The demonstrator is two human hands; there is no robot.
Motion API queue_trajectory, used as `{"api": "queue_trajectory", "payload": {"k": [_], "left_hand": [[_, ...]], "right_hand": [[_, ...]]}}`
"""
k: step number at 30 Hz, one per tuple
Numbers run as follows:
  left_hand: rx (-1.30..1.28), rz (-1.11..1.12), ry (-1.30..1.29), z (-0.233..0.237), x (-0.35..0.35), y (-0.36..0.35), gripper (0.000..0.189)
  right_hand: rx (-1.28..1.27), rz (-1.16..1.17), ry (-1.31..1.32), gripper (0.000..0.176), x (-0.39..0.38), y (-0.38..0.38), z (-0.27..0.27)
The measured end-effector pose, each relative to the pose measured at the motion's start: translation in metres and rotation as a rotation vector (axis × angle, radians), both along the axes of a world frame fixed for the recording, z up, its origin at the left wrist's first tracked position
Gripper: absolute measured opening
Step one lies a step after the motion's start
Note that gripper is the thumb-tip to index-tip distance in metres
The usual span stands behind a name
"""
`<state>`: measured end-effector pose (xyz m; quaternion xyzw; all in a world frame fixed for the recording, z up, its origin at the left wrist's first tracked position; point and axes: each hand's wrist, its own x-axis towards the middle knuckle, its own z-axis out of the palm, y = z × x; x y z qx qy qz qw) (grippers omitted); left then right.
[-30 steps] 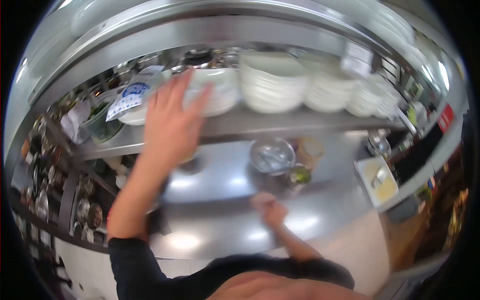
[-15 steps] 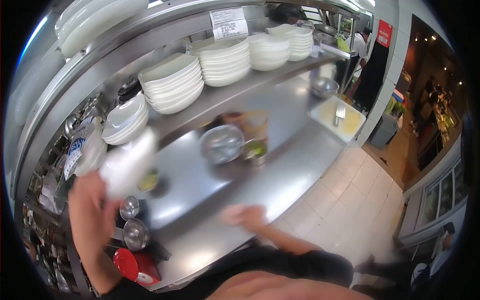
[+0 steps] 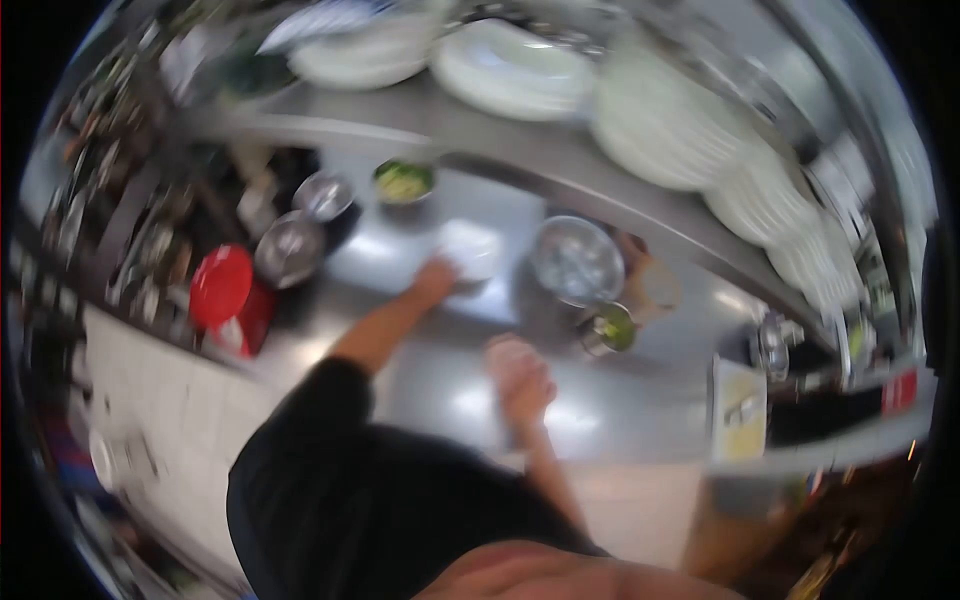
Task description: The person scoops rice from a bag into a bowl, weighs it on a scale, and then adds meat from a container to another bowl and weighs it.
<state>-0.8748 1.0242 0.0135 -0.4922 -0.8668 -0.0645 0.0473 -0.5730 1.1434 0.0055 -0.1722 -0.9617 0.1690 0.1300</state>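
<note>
left hand (image 3: 437, 277) at bowl (image 3: 471, 250), arm (image 3: 385, 325) outstretched

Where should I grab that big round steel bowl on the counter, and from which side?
I'd take the round steel bowl by its rim at the near-left edge, fingers hooked over from above. It sits upright and open; the steel shelf overhangs behind, and the small metal cup of greens crowds its near-right.
</note>
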Motion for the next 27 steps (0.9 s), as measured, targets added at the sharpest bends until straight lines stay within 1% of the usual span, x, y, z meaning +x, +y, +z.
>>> {"api": "queue_trajectory", "payload": {"k": [2, 3, 4, 5, 6, 7, 8, 9, 10, 11, 12, 13, 14, 15, 16, 17, 18, 19, 20, 21, 22, 23, 24, 25, 26, 27], "left_hand": [[0.316, 0.106, 0.186, 0.001, 0.008, 0.005, 0.034], [0.484, 0.135, 0.114, 0.001, 0.015, 0.000, 0.034], [0.655, 0.148, 0.052, 0.005, 0.024, -0.008, 0.034], [0.808, 0.346, -0.274, 0.012, 0.036, -0.016, 0.032], [0.979, 0.412, -0.419, -0.043, 0.025, -0.030, 0.033], [1.143, 0.453, -0.577, -0.030, 0.031, -0.060, 0.034], [1.555, 0.636, -1.450, -0.017, 0.045, -0.105, 0.049], [1.814, 0.727, -1.615, 0.007, 0.046, -0.139, 0.076], [1.953, 0.722, -1.815, 0.001, 0.028, -0.181, 0.105], [1.989, 0.854, -1.805, -0.001, 0.006, -0.211, 0.122], [2.053, 0.954, -1.945, 0.023, -0.004, -0.223, 0.056], [2.097, 0.890, -1.898, 0.008, -0.023, -0.239, 0.048], [2.121, 0.814, -1.837, -0.006, -0.043, -0.250, 0.035], [2.059, 0.790, -1.805, -0.045, -0.075, -0.270, 0.032], [2.019, 0.755, -1.765, -0.077, -0.105, -0.281, 0.030], [1.596, 0.480, -1.127, -0.086, -0.109, -0.283, 0.032], [1.159, 0.191, -0.511, -0.091, -0.101, -0.279, 0.035], [1.610, 0.290, -1.138, -0.054, -0.079, -0.268, 0.033], [1.969, 0.435, -1.828, 0.002, -0.047, -0.258, 0.030], [1.920, 0.418, -1.852, 0.018, -0.032, -0.259, 0.030], [1.903, 0.311, -1.984, 0.027, -0.019, -0.262, 0.039], [1.887, 0.218, -2.104, 0.037, -0.001, -0.266, 0.049], [1.859, 0.227, -2.123, 0.046, 0.019, -0.268, 0.049], [1.416, 0.256, -1.714, 0.056, 0.038, -0.268, 0.053], [0.995, 0.250, -1.283, 0.061, 0.045, -0.269, 0.057], [0.834, 0.132, -1.229, 0.044, 0.041, -0.276, 0.057]], "right_hand": [[0.045, -0.149, -0.120, 0.053, -0.009, -0.004, 0.010], [0.021, -0.170, -0.272, 0.057, -0.011, 0.000, 0.005], [0.018, -0.144, -0.289, 0.057, -0.012, 0.000, 0.004], [-0.008, -0.180, -0.326, 0.058, -0.015, 0.002, 0.005], [-0.032, -0.231, -0.350, 0.059, -0.022, 0.003, 0.008], [0.028, -0.252, -0.359, 0.059, -0.028, 0.002, 0.006], [0.022, -0.313, -0.341, 0.059, -0.037, 0.000, 0.002], [-0.005, -0.223, -0.201, 0.059, -0.053, -0.005, -0.001], [-0.019, -0.157, -0.056, 0.058, -0.068, -0.011, -0.006], [0.113, -0.020, 0.242, 0.058, -0.094, -0.024, -0.012], [0.191, -0.091, 0.136, 0.047, -0.108, -0.053, -0.018], [0.096, 0.003, 0.375, 0.036, -0.127, -0.084, 0.005], [-0.002, 0.031, 0.317, 0.031, -0.147, -0.113, -0.025], [-0.001, 0.065, 0.372, 0.030, -0.161, -0.145, -0.030], [-0.051, 0.210, 0.251, 0.031, -0.161, -0.170, -0.027], [-0.108, 0.368, 0.128, 0.032, -0.166, -0.190, -0.020], [-0.112, 0.299, 0.154, 0.032, -0.169, -0.202, -0.010], [-0.355, 0.243, 0.205, 0.033, -0.169, -0.217, 0.000], [-0.596, 0.196, 0.263, 0.035, -0.172, -0.230, 0.006], [-0.923, 0.252, 0.400, 0.038, -0.184, -0.229, -0.026], [-0.925, 0.220, 0.419, 0.038, -0.178, -0.225, -0.037], [-0.540, 0.202, 0.512, 0.038, -0.161, -0.213, -0.042], [-0.142, 0.181, 0.576, 0.039, -0.146, -0.209, -0.043], [-0.138, 0.162, 0.576, 0.039, -0.135, -0.209, -0.041], [-0.491, 0.078, 0.478, 0.038, -0.128, -0.210, -0.037], [-0.835, 0.002, 0.363, 0.037, -0.121, -0.204, -0.031]]}}
